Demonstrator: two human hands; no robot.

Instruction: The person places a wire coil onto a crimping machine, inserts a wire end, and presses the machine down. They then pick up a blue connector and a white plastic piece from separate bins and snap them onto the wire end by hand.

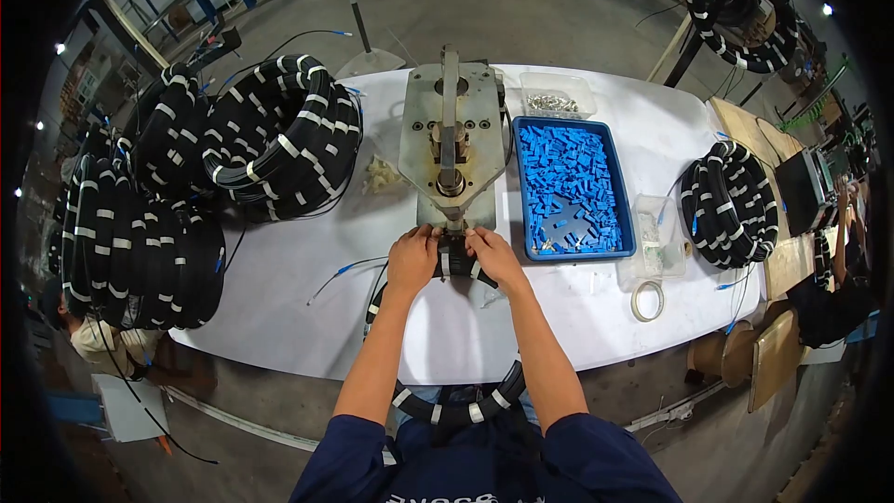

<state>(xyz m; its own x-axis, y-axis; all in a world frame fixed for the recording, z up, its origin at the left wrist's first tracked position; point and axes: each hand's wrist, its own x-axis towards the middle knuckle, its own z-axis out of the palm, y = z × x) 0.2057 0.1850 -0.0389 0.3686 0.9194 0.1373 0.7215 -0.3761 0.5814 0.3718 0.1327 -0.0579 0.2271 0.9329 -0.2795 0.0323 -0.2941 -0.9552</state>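
Note:
My left hand (413, 258) and my right hand (496, 259) are side by side at the front of a metal bench press (453, 121). Thumb and fingers of each are pinched together right under the press tip. Whatever they hold there is small and mostly hidden by the fingers. A black cable coil (459, 408) with white tape bands hangs over the front table edge by my body. Part of it lies on the table beneath my hands. Left of my left hand, a thin cable end with a blue connector (345, 269) rests on the table.
A blue tray (632, 240) of small blue pieces stands right of the press. Behind it is a clear box (587, 93) of metal parts. Large taped cable coils (284, 135) crowd the left; another coil (729, 205) and a tape roll (647, 301) lie right.

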